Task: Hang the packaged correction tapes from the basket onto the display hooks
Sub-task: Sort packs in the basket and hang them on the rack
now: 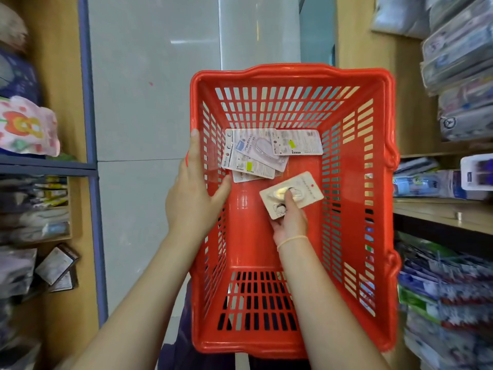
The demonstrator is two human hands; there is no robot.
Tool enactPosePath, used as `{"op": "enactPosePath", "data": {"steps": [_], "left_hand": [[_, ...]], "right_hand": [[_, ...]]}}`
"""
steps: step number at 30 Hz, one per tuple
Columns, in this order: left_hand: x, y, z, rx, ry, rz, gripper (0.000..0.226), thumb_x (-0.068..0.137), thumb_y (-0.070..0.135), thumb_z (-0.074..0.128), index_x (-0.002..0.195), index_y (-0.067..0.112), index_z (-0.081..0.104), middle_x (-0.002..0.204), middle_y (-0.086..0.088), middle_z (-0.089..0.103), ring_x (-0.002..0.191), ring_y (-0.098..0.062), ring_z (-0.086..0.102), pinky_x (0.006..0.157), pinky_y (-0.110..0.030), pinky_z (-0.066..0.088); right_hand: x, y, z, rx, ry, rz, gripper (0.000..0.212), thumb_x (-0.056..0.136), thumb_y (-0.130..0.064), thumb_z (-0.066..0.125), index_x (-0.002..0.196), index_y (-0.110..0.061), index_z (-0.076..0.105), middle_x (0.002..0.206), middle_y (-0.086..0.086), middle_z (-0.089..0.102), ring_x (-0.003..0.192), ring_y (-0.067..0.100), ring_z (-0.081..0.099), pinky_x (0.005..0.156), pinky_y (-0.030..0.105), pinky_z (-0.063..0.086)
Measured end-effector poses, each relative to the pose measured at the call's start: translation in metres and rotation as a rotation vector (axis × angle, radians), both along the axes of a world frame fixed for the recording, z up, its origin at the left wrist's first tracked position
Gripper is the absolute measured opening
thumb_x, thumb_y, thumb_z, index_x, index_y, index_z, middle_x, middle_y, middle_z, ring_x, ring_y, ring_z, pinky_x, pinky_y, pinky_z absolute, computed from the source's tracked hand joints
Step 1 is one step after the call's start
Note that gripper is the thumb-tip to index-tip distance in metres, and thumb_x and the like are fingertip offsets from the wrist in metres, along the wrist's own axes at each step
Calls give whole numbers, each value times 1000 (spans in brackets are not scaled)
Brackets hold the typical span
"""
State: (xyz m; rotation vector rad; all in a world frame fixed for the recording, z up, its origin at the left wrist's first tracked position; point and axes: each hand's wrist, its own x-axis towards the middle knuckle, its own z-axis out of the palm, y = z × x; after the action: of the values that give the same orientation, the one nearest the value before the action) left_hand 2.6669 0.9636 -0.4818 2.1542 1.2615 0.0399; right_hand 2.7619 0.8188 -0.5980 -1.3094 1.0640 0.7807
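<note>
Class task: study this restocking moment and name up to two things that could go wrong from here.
1. The right hand pinches one correction tape pack by its lower end, so it might slip back into the red basket.
2. The left hand alone grips the basket's wall; it could tilt and slide the loose packs.

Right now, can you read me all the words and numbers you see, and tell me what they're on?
No text here reads clearly.
Pile of correction tape packages in the red basket: printed labels and yellow stickers, too blurred to read.
Package pinched in the right hand: a small drawing and a red dot, no readable words.
Shelf goods: print too blurred.
The left hand grips the basket's wall.
</note>
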Motion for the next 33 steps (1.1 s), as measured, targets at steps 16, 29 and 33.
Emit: {"op": "enactPosePath", "data": {"steps": [16,29,33], "left_hand": [[-8,-6,-6,16,-11,1,97,94,34,69,164,35,2,156,-2,46,122,-32,62,77,-43,51],[-5,-2,-5,27,-8,1,96,95,36,66,163,38,-1,155,0,47,120,-30,63,77,-45,54],[-6,-4,-6,34,-20,-2,94,95,36,65,163,37,0,152,0,49,118,-30,64,76,-45,54]], "right_hand": [[27,84,-19,287,70,-40,38,98,-36,64,120,-6,57,136,19,59,125,35,60,107,47,48],[47,106,-17,165,-54,18,47,85,-29,81,125,-13,64,125,12,69,100,31,70,70,46,62],[51,101,-13,310,-23,-3,14,94,-22,70,106,-17,66,124,11,69,95,28,70,80,48,58]]}}
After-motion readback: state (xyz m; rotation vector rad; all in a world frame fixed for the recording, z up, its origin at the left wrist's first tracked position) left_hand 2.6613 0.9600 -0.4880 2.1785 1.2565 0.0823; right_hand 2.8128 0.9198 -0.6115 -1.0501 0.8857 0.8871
